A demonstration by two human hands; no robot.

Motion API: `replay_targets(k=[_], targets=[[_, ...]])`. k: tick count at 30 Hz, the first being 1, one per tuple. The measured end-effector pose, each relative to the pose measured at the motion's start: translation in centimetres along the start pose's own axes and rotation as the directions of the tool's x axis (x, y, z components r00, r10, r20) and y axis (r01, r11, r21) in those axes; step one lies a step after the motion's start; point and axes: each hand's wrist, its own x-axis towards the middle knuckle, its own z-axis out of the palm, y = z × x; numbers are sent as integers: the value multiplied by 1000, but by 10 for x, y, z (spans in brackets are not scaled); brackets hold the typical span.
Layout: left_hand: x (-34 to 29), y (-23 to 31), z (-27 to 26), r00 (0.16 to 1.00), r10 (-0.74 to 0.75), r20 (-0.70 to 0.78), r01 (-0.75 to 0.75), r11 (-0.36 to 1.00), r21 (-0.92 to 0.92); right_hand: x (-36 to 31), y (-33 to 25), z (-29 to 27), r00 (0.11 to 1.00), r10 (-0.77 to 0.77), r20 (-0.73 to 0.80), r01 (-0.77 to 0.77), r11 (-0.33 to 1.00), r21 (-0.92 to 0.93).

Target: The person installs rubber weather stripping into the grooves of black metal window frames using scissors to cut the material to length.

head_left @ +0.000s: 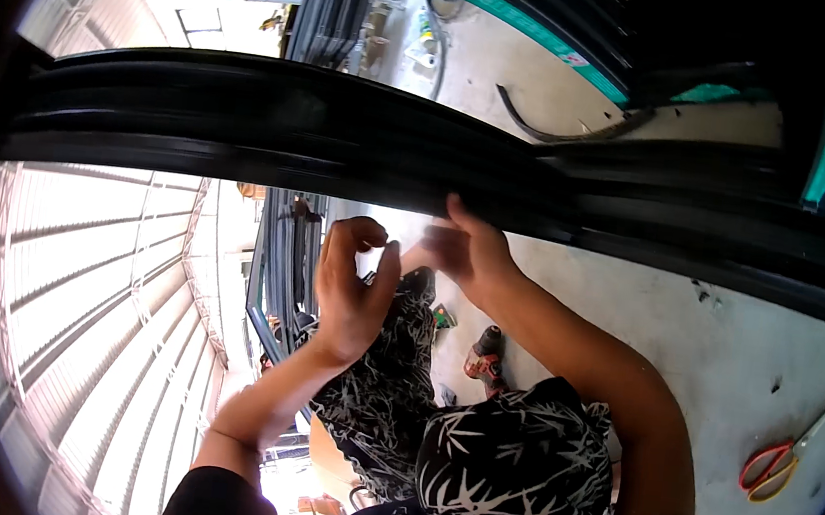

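One black bar (pixel 275 128) spans before you, its long axis left to right, dipping rightward. Your left hand (pixel 349 286) curls loosely below it; your right hand (pixel 476 252) laps its edge, thumb up, fingers blurred. I can't tell whether either pinches anything. One drill (pixel 486 361) and one pair of scissors (pixel 781 465) lie on the floor (pixel 628 310).

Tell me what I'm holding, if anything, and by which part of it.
Nothing shows in your curled left hand; whether your blurred right hand holds anything can't be told.
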Motion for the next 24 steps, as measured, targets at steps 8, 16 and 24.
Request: replay_targets(k=[8, 16, 24], targets=[[8, -14, 66, 732, -681, -23, 466, 524, -713, -9, 3, 4, 999, 34, -31, -37, 992, -118], [11, -19, 98, 687, -685, -245, 356, 610, -708, -17, 0, -1, 999, -15, -50, 1, 963, -268], [12, 0, 101, 669, -710, -221, 358, 568, -741, -68, -13, -3, 921, -382, 74, 349, 727, -592]])
